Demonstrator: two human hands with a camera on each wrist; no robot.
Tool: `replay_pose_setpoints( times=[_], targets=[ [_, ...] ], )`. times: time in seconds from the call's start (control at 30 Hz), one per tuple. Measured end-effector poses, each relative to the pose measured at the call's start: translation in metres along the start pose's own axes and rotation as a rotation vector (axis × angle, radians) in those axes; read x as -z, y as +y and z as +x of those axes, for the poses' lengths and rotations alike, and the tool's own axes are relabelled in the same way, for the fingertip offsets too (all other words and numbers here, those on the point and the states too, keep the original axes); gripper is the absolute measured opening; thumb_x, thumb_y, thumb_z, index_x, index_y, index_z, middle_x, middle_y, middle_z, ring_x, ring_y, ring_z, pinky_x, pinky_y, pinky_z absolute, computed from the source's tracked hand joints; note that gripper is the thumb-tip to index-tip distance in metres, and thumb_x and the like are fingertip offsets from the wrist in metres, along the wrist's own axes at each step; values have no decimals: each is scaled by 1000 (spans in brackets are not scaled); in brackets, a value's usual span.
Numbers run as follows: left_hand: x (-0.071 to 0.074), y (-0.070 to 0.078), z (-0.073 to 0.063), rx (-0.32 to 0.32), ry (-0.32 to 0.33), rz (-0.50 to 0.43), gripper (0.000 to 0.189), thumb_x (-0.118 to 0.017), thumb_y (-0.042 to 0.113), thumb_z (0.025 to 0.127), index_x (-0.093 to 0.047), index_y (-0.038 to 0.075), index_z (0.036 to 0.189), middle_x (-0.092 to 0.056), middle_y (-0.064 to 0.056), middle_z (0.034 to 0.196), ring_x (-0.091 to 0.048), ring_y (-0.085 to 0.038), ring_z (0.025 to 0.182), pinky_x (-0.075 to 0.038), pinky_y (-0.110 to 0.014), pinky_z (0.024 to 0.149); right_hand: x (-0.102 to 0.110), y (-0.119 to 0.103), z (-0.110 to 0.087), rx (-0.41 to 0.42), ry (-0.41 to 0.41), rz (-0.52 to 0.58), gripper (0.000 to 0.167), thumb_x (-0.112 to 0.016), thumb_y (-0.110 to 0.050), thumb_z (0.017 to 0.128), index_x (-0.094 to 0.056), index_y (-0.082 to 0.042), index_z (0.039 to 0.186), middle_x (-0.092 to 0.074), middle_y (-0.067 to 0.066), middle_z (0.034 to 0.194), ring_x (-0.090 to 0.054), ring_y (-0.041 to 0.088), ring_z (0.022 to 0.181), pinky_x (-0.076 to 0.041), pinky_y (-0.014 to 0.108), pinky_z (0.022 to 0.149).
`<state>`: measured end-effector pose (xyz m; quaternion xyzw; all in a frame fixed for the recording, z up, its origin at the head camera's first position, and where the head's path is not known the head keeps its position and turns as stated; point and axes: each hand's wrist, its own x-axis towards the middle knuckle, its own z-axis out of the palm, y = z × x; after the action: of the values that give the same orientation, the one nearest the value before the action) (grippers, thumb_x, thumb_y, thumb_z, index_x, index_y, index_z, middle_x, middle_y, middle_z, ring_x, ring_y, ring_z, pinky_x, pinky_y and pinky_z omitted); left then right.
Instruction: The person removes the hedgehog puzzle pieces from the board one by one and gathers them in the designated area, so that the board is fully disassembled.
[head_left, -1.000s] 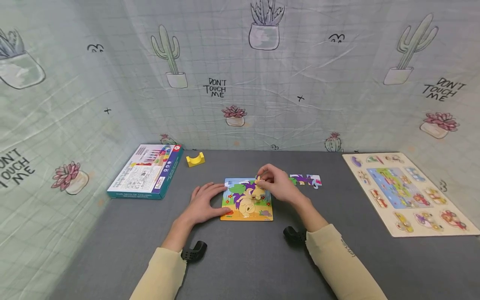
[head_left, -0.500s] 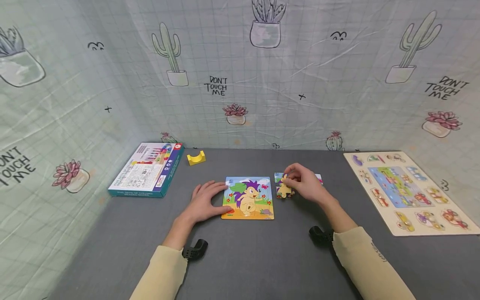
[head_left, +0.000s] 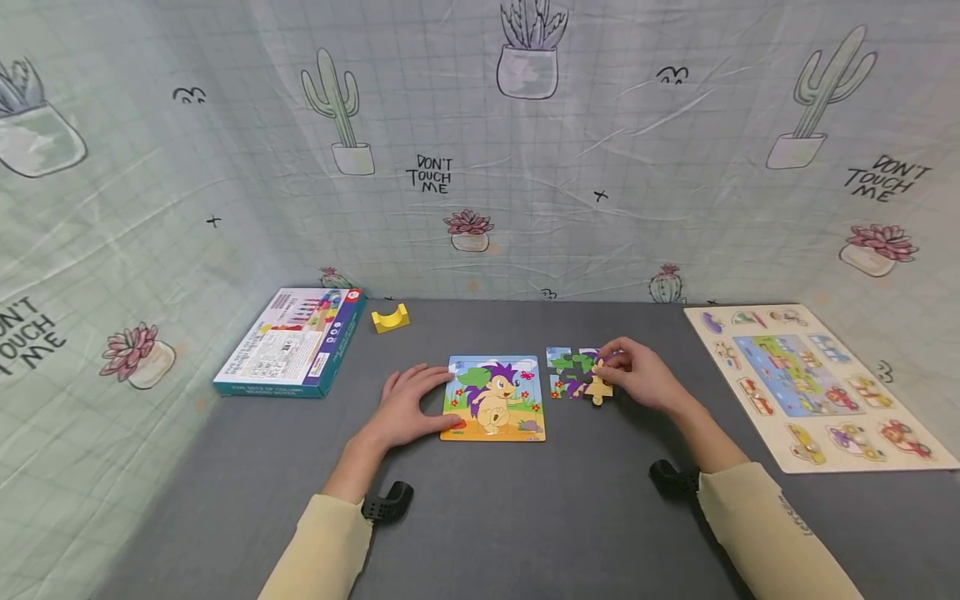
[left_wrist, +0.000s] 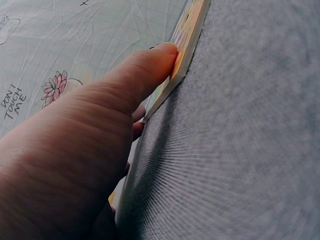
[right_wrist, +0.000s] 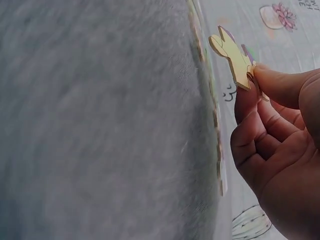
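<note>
While the left hand [head_left: 403, 410] rests with fingers spread along the near-left side of the hedgehog picture board [head_left: 491, 402], its thumb presses on the board's front corner, as the left wrist view shows from close up. The right hand [head_left: 643, 377], well apart from the left, pinches a cream jigsaw piece [head_left: 597, 392] between thumb and forefinger. Seen from the right wrist, that piece is tilted and raised off the table [head_left: 480, 525], its knob pointing away from the palm.

Just to the left of the right hand, between it and the picture board, lie the loose jigsaw pieces [head_left: 558, 360], printed in blue, green and purple; the right fingers partly hide this group, so the exact fit of its pieces cannot be told. The picture board lies flat directly to the right of the left hand, showing a purple-spined hedgehog with a green leaf, red flowers and a butterfly.

Beyond the left hand stands a yellow arch-shaped block [head_left: 391, 318], and farther to that hand's left lies a flat teal-edged box [head_left: 288, 343]. Well to the right of the right hand, a wooden puzzle board [head_left: 892, 408] with pictured vehicles lies flat. Beyond both hands hangs a cactus-print curtain [head_left: 480, 175].
</note>
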<state>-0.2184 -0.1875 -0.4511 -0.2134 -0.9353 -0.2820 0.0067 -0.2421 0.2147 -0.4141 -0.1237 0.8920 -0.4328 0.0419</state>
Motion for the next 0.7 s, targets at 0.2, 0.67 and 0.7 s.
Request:
replay_pose_setpoints(
  times=[0.2, 0.67, 0.7],
  targets=[
    [2, 1, 0, 1, -7, -8, 75, -79, 51, 83, -56, 16, 145, -50, -6, 150, -29, -36, 145, -7, -66, 114, 2, 8, -1, -2, -10, -47, 25, -67, -12, 99, -58, 4, 115, -69, 10, 94, -62, 22, 82, -49, 35, 70],
    [3, 4, -1, 8, -11, -2, 75, -79, 51, 83, -56, 16, 146, -50, -5, 150, -29, -35, 145, -7, -66, 114, 1, 12, 2, 27, -2, -189, 19, -68, -11, 97, -63, 4, 108, -62, 7, 90, -57, 21, 80, -47, 37, 71],
    [3, 4, -1, 9, -13, -1, 75, -79, 51, 83, -56, 16, 146, -50, -5, 150, -29, -35, 145, -7, -66, 114, 1, 12, 2, 26, -4, -198, 19, -68, -11, 97, -62, 4, 108, -62, 7, 90, -57, 21, 80, -47, 37, 71]
  ],
)
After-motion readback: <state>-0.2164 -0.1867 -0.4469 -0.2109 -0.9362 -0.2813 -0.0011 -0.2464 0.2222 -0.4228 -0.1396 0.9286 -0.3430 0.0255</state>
